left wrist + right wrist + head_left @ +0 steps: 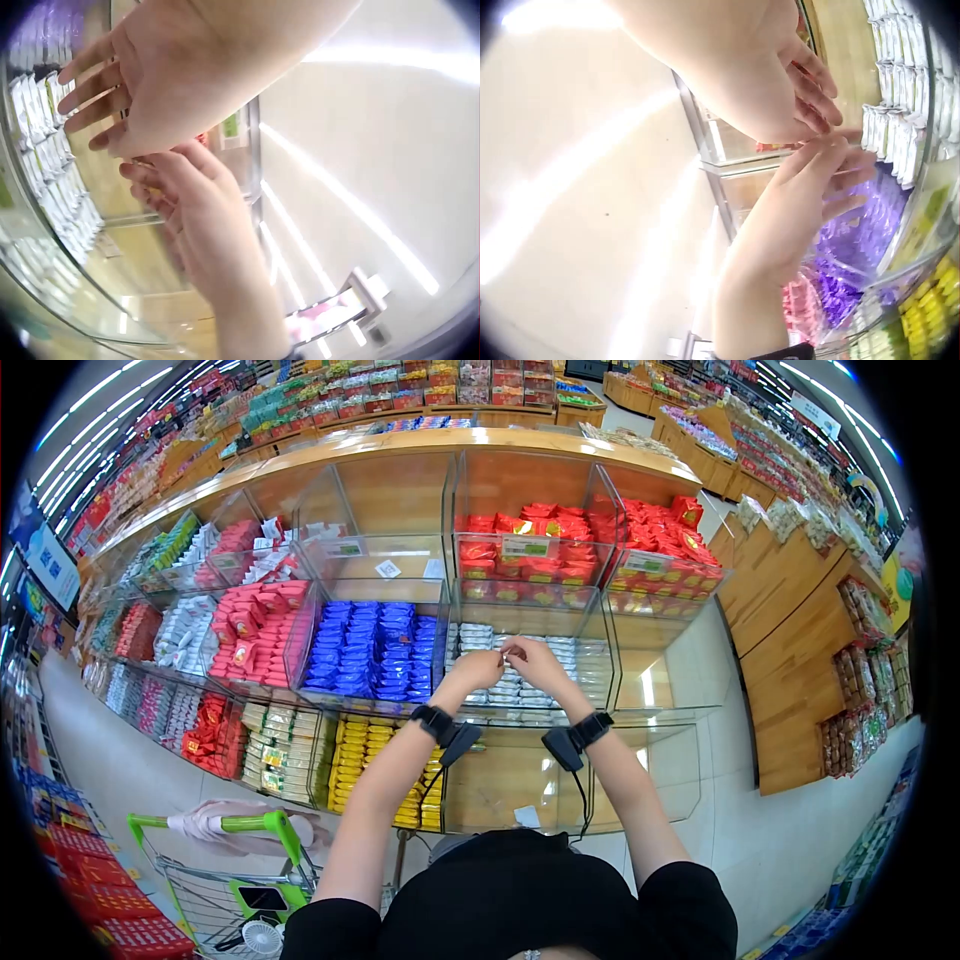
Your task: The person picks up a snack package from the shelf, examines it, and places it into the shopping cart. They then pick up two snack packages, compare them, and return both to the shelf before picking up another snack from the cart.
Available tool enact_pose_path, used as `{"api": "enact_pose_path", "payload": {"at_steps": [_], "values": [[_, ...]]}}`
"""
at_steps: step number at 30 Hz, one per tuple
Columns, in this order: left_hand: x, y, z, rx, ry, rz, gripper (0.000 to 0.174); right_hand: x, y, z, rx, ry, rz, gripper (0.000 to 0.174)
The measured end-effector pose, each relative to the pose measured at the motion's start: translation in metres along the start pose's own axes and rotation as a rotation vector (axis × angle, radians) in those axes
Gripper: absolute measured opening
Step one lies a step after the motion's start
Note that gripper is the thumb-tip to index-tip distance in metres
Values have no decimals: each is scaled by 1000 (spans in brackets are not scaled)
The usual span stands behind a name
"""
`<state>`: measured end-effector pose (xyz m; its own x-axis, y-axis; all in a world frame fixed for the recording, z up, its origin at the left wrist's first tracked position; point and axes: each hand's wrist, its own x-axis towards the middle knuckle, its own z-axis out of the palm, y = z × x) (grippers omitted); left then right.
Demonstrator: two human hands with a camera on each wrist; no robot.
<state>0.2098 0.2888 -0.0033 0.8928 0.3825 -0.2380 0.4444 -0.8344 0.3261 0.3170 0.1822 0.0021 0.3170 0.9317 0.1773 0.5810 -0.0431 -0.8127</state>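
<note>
My left hand (481, 669) and right hand (538, 664) meet above a clear bin of silver-white packets (477, 638). In the left wrist view the left hand (161, 82) spreads its fingers fairly straight. The right hand (206, 217) comes up from below with loosely bent fingers, its fingertips right at the base of the left hand. The right wrist view has the right hand (757, 82) overlapping the thumb side of the left hand (795, 195). No packet shows in either hand. Where the fingertips meet is partly hidden.
Blue packets (375, 645) fill the bin on the left, yellow packets (360, 745) the one nearer me. Red packets (545, 530) stand behind. Clear bin walls surround the hands. A green-handled cart (250, 823) stands at the lower left, a wooden display (790, 650) at the right.
</note>
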Motion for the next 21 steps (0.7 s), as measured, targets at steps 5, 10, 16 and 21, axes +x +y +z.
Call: {"api": "enact_pose_path", "payload": {"at_steps": [5, 10, 16, 21], "values": [[-66, 23, -6, -729, 274, 256, 24, -56, -44, -18, 385, 238, 45, 13], [-136, 42, 18, -1025, 176, 272, 22, -120, -58, -24, 510, 319, 31, 12], [-194, 50, 57, -1040, 138, 202, 22, -170, -66, -20, 485, 279, 91, 9], [-237, 61, 81, -1049, 175, 48, 23, -197, -78, -13, 378, 127, 111, 10]]}}
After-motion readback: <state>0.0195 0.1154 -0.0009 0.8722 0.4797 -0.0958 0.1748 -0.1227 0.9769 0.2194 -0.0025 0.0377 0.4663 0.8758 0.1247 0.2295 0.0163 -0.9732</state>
